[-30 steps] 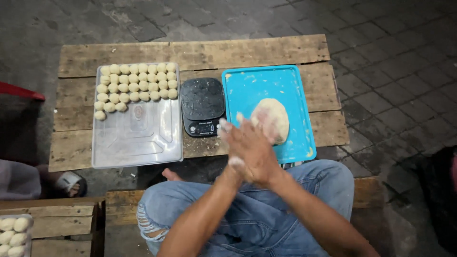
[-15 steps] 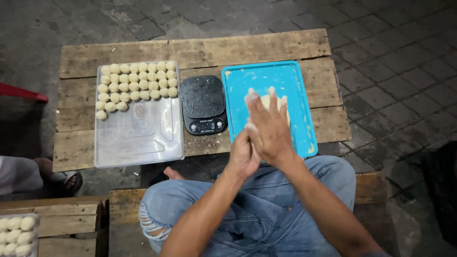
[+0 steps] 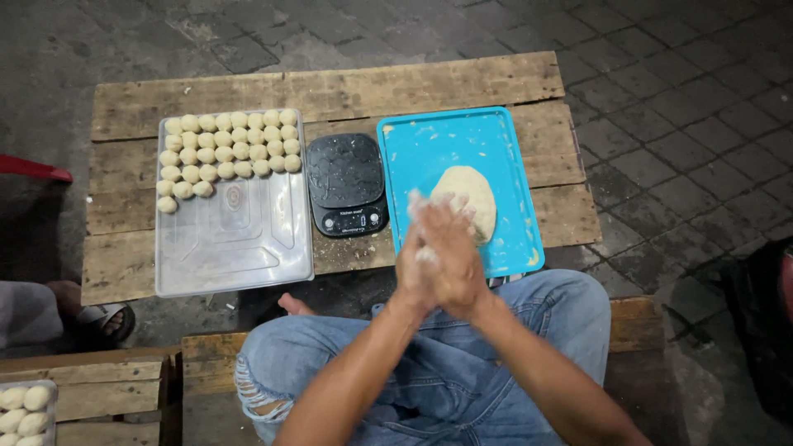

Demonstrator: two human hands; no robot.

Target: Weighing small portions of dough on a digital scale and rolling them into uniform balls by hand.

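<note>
1. Worktop [image 3: 330, 91]: wooden pallet planks.
2. Metal tray [image 3: 235, 248]: dough balls [image 3: 231, 153] in rows at its far end.
3. Blue tray [image 3: 438, 144]: dough lump [image 3: 471, 194] lies on it.
4. Scale [image 3: 345, 183]: black; between trays.
5. Left hand [image 3: 417, 260], right hand [image 3: 453, 256]: palms pressed together; grip contents cannot be told.

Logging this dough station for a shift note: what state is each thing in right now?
Left hand: pressed palm to palm against right hand, floury.
Dough lump: resting on blue tray, unshaped.
Dough balls: rolled, lined up in rows.
Metal tray: only far part filled.
Scale: nothing on its platform.
</note>
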